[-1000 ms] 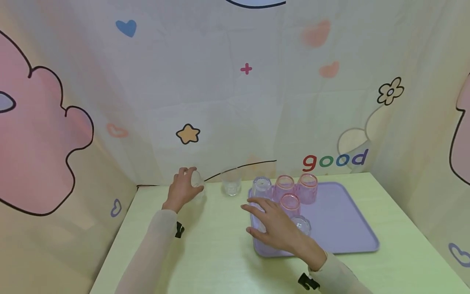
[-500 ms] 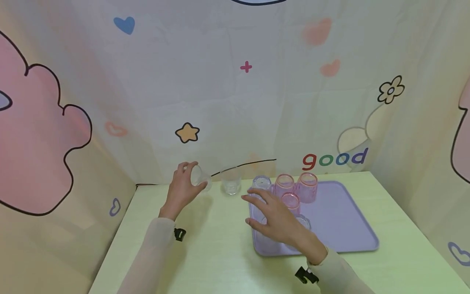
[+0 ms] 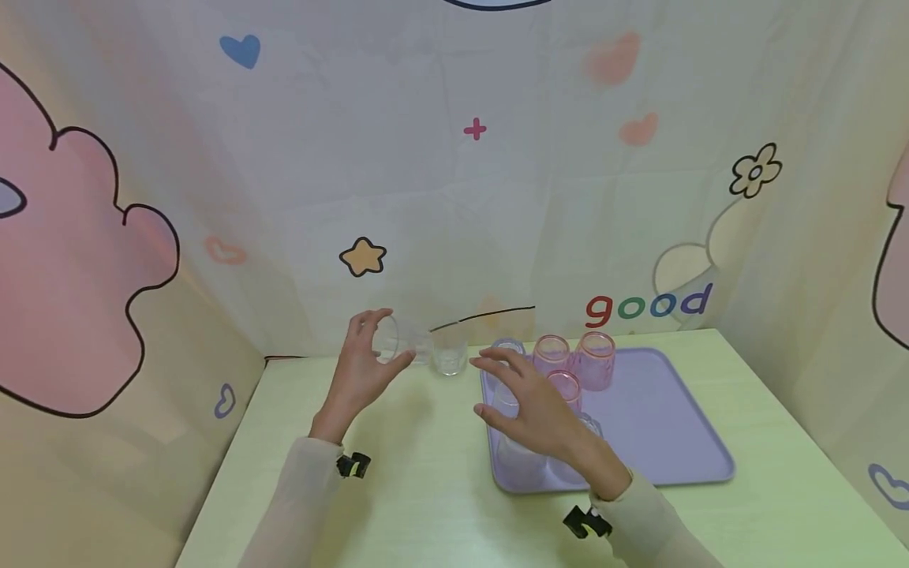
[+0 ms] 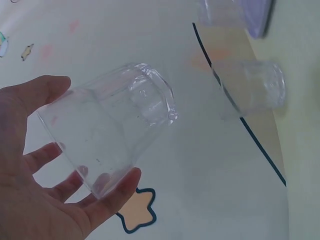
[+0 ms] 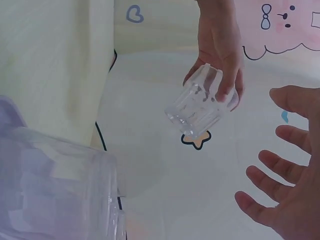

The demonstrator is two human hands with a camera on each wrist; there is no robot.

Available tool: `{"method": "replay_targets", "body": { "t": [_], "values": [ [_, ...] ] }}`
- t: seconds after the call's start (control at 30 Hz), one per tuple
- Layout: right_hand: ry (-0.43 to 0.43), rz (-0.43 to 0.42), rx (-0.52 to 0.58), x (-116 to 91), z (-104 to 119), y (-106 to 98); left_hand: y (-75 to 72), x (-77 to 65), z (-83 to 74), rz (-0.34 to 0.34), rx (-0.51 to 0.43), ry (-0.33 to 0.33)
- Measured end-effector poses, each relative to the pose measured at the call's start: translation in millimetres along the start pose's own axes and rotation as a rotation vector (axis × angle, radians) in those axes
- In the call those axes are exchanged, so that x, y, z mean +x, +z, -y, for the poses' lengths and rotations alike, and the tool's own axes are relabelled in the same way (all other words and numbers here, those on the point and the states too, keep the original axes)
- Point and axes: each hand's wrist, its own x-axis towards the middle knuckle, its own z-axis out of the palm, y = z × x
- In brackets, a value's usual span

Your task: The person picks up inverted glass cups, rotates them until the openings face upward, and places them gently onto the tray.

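My left hand [image 3: 355,379] grips a clear drinking glass [image 4: 110,125] near its rim, thumb on one side and fingers on the other. Held up off the table, the glass is tipped on its side, its thick base pointing right. A second clear glass [image 3: 449,356] stands upright on the table just beyond that base. Over the left part of a purple tray [image 3: 660,430], my right hand [image 3: 540,410] hovers with fingers spread and nothing in them. Pink glasses [image 3: 595,364] and clear glasses [image 5: 60,185] stand upside down on the tray, some partly hidden behind this hand.
A pale green table [image 3: 426,489] carries everything. Behind it hangs a printed curtain [image 3: 398,181], which also closes in both sides. The tray's raised rim runs close to the right hand.
My left hand has lifted the clear glass and tipped it from near upright to sideways, base toward the right. The right hand has shifted slightly toward the back of the tray, still spread.
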Motion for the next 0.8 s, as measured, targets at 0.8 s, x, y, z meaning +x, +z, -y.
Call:
{"method": "replay_targets", "body": {
  "t": [0.8],
  "values": [
    [0.078,-0.130,0.383,15,5,-7,11.1,-28.3,-49.7,0.112,-0.626,-0.057]
  ]
}}
